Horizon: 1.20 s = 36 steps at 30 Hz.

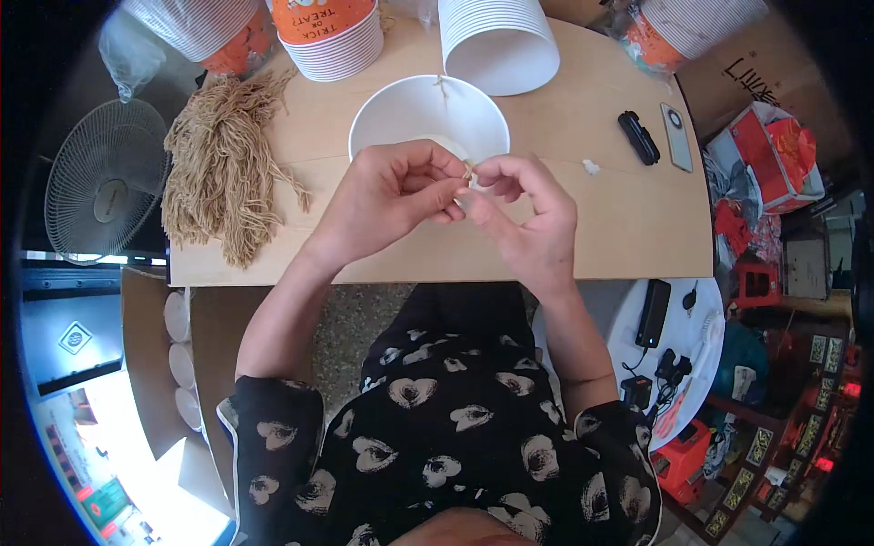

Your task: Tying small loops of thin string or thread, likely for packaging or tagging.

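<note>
- String (469, 174), tan, mostly hidden, pinched in the fingertips of the left hand (391, 193) and right hand (535, 220), above the table (637, 237).
- White bucket (398, 111) just beyond the hands, open mouth showing.
- Tan yarn bundle (221, 168) at left.
- Bucket stacks (339, 55) on the far side.
- Phone (676, 136) at far right.

On the surface (628, 232), we find the bucket (376, 118) near the middle, with two stacks of buckets (499, 45) behind it. Left of the bucket we locate the bundle of cords (223, 168); to its right, the phone (676, 136). Beyond the surface's left edge, we note the fan (107, 196).
</note>
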Each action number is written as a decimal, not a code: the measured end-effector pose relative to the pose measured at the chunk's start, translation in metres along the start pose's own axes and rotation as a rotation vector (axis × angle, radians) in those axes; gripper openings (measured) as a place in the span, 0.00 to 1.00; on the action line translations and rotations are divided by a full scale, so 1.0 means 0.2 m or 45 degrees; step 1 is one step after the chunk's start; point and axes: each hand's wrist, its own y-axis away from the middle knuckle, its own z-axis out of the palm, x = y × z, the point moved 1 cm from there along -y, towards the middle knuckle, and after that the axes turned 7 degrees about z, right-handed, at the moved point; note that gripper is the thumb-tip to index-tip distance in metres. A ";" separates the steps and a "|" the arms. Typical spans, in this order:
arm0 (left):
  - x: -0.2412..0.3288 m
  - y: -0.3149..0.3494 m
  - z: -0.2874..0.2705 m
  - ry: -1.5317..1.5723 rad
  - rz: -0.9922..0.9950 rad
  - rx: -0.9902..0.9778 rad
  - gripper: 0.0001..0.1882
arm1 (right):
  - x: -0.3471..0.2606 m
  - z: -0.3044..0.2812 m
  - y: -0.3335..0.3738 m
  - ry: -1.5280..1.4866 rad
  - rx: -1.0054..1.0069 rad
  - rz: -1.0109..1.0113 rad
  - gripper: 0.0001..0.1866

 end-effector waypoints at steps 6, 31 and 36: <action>0.01 0.01 0.03 -0.133 0.045 0.044 0.06 | 0.07 0.03 0.01 -0.161 -0.014 0.030 0.09; 0.05 0.03 0.01 -0.004 -0.142 -0.121 0.06 | 0.02 -0.09 0.01 -0.550 -0.535 0.719 0.33; 0.06 0.05 0.00 -0.055 -0.154 -0.153 0.06 | 0.01 -0.08 0.02 -0.294 -0.605 0.495 0.20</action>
